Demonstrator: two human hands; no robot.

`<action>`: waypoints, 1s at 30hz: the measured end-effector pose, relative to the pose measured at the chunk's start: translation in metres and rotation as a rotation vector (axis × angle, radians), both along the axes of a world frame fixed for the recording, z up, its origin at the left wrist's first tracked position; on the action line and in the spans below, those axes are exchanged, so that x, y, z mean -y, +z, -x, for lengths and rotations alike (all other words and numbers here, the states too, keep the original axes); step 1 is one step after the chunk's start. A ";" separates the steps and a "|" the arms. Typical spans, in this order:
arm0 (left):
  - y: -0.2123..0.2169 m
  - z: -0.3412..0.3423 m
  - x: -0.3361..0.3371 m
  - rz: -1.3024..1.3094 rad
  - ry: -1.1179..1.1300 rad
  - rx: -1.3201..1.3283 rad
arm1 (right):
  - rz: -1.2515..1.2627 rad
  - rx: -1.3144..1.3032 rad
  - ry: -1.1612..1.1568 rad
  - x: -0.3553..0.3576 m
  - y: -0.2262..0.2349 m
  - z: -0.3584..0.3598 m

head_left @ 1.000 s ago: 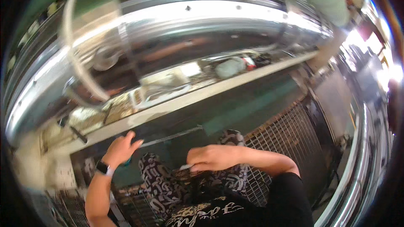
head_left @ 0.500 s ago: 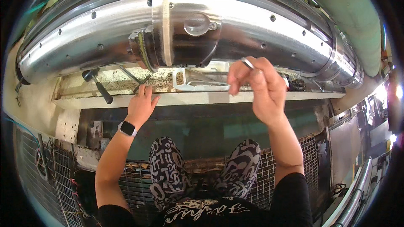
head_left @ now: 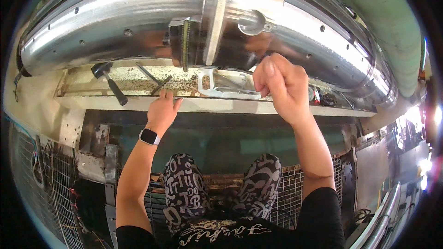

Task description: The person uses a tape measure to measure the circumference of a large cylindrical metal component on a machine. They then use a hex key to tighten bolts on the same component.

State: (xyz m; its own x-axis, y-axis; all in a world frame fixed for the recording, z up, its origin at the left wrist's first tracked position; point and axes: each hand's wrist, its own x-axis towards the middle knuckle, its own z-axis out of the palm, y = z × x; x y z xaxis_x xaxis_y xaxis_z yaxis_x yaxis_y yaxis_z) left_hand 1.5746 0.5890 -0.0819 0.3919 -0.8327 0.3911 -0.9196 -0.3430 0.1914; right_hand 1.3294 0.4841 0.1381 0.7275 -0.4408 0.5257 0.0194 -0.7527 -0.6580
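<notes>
Along the front of the large shiny metal cylinder point(head_left: 152, 18) runs a pale trough point(head_left: 134, 71). My left hand point(head_left: 162, 113), a watch on its wrist, lies over the trough's front rim with fingers stretched out. Just beyond its fingertips is a thin dark bent rod point(head_left: 161, 84), like a hex key; whether they touch it I cannot tell. My right hand point(head_left: 284, 85) is raised in front of the cylinder, its fingers curled closed. What it holds, if anything, is hidden. On the cylinder, a raised band point(head_left: 217, 23) stands beside a round recess point(head_left: 252, 22).
A black-handled hammer point(head_left: 110, 84) lies at the trough's left. A white plastic tray point(head_left: 207, 85) with metal rods sits mid-trough. Dark odds and ends point(head_left: 327, 97) lie at its right. A short toothed strip point(head_left: 186, 44) sticks out from the cylinder. Wire grating point(head_left: 288, 180) is below.
The cylinder's holes, band and recess show further right and higher; the trough has shifted less in view. My right hand has curled tighter, and the shiny band seen at its fingers is hidden.
</notes>
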 end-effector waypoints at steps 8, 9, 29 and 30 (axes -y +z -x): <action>0.005 -0.002 0.013 0.022 -0.055 -0.089 | -0.475 0.121 0.310 0.018 0.013 -0.003; -0.001 -0.004 0.013 0.042 -0.054 -0.071 | -0.499 0.172 0.309 0.015 0.014 0.000; 0.008 0.003 0.004 -0.041 -0.028 -0.046 | 1.020 0.017 -0.166 0.013 0.036 0.026; 0.003 -0.003 0.000 -0.005 -0.033 0.002 | 1.059 0.045 -0.184 0.008 0.038 0.024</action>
